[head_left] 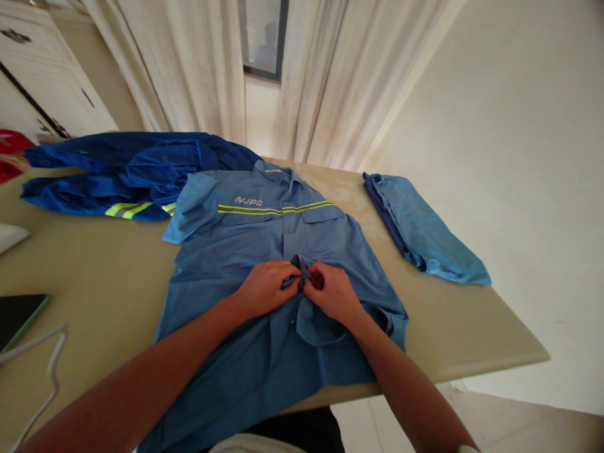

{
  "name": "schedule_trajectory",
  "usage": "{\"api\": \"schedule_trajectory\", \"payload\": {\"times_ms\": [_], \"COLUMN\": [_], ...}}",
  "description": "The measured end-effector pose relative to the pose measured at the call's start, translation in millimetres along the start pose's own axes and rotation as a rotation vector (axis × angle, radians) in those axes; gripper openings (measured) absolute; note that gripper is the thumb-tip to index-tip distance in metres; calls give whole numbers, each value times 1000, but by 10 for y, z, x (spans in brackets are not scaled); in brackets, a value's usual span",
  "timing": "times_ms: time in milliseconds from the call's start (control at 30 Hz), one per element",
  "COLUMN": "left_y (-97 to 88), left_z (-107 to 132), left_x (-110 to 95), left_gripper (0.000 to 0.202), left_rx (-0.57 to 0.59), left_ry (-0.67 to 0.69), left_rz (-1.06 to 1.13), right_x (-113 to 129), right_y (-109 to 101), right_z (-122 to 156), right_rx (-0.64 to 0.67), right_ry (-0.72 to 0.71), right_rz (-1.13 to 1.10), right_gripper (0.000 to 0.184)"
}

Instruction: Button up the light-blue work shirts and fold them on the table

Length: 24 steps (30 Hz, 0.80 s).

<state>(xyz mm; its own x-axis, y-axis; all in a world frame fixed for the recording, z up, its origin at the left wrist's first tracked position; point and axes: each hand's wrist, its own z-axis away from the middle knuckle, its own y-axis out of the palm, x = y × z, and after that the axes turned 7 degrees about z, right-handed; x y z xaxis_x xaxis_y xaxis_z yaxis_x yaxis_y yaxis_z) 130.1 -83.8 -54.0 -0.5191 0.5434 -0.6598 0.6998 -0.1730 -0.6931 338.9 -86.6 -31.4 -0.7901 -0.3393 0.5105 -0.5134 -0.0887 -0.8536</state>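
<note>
A blue short-sleeved work shirt lies face up on the table, collar away from me, its lower hem hanging over the near edge. It has yellow-grey reflective strips across the chest, flap pockets and white lettering. Over its front opening my left hand and my right hand meet, both closed in a pinch on the raised front edges of the shirt. The cloth bunches up between my fingertips, and any button there is hidden. Below my hands the right front panel is folded and rumpled.
Darker blue garments with reflective bands lie at the back left. A folded blue garment rests at the table's right edge. On the left are a dark flat device and a white cable. Curtains hang behind the table.
</note>
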Motion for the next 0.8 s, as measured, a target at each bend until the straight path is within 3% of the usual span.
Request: {"api": "schedule_trajectory", "payload": {"times_ms": [367, 700, 800], "left_y": [17, 5, 8], "left_z": [-8, -38, -23], "left_x": [-21, -4, -21], "left_gripper": [13, 17, 22], "left_rx": [-31, 59, 93], "left_ry": [-159, -82, -42], "left_rz": [60, 104, 95], "right_x": [20, 20, 13], "right_y": [48, 64, 26], "right_z": [23, 53, 50], "right_rx": [-76, -38, -108], "right_ry": [-47, -115, -75], "right_rz": [13, 90, 129], "right_gripper": [10, 4, 4]}}
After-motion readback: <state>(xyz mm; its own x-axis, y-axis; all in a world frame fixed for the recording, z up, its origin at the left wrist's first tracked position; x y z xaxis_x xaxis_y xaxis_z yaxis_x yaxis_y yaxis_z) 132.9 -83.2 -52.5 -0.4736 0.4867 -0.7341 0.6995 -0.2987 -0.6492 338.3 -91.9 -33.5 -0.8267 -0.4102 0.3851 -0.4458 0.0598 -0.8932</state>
